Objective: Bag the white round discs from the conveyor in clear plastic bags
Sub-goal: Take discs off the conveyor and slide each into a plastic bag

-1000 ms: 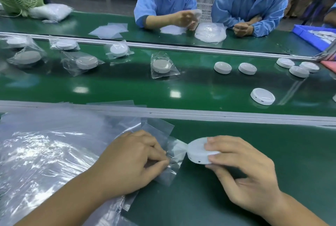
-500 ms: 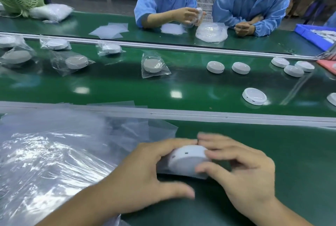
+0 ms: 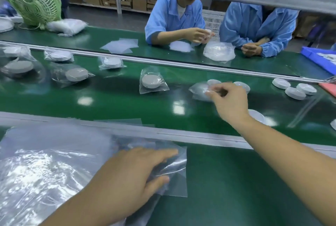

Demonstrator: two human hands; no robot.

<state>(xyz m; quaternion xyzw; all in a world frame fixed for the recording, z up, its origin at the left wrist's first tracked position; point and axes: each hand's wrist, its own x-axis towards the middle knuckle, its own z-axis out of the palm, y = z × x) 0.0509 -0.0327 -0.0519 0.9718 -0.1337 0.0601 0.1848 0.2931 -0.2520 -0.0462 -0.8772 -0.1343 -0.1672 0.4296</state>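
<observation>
Bagged disc (image 3: 200, 91) now lies out on the conveyor (image 3: 127, 102), off the bench (image 3: 236, 189), right hand (image 3: 231, 102) fingers curled at its plastic, grip unclear; left hand (image 3: 131, 171) presses straight fingers on next clear bag (image 3: 174, 176).

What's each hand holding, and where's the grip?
Right hand: fingertips at the near edge of the bagged disc on the conveyor; blur hides whether the grip is closed. Left hand: holds nothing, lies flat on the top clear bag.
</observation>
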